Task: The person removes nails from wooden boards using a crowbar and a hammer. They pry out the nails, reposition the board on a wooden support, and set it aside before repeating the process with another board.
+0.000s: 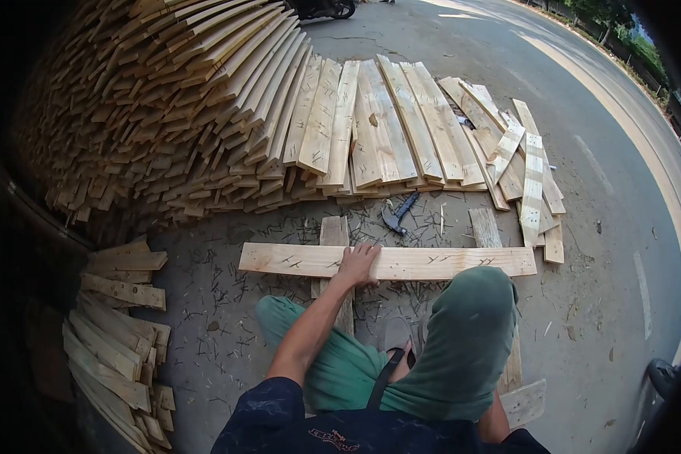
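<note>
A long pale plank (pixel 303 259) with nails in it lies crosswise over two wooden supports, the left one (pixel 334 231) and the right one (pixel 485 227). My left hand (pixel 359 264) rests on the plank left of its middle, fingers over the far edge. Only part of my right forearm shows, low beside my right knee; the hand itself is hidden. Beyond the plank a hammer (pixel 398 215) with a dark handle lies on the ground.
A big stack of planks (pixel 166 98) fills the upper left, with nailed boards (pixel 390 121) spread to its right. A smaller pile (pixel 117 340) lies at the lower left. Loose nails (pixel 219 295) cover the ground. A road (pixel 620 227) runs at the right.
</note>
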